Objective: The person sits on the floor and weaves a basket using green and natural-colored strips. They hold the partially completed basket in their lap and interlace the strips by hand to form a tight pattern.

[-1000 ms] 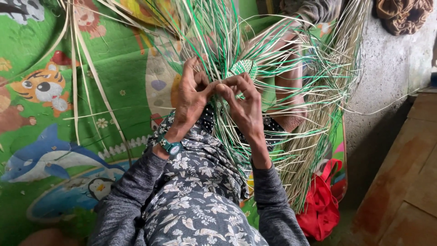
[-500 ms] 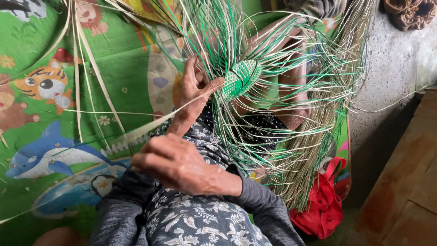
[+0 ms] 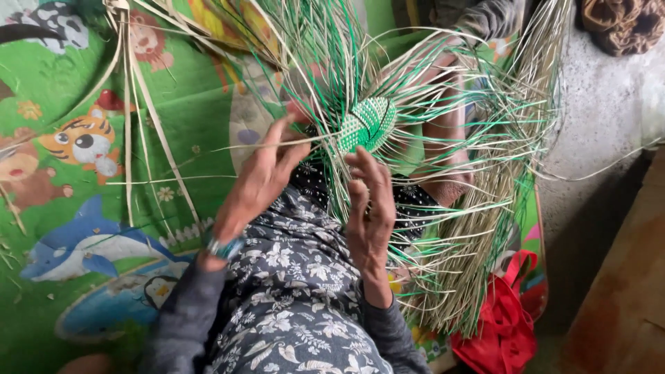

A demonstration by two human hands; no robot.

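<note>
Head view, looking down at lap. Left hand (image 3: 260,181) raised at about 10 o'clock of the lap, fingers bent and closed loosely around a few thin strips, thumb tip up near the woven green-and-white piece (image 3: 367,125); exact pinch hard to tell through the strands. Right hand (image 3: 370,218) at centre, fingers spread and open, fingertips reaching up to the lower edge of the woven piece, touching loose strips but not clearly clamping any. Woven piece small, rounded, tight weave, sitting at 12 o'clock of the hands, just above both. Long loose strips (image 3: 478,228), green and pale straw, fanning out from it in all directions, thickest toward 3 to 5 o'clock. Floral patterned garment (image 3: 291,305) under the hands, grey sleeves at 6 o'clock. Cartoon play mat (image 3: 83,208), green with tiger and dolphin, at 9 o'clock. Red bag (image 3: 502,332) at 4 o'clock beside the mat edge. Concrete floor (image 3: 603,125) at 2 o'clock.
</note>
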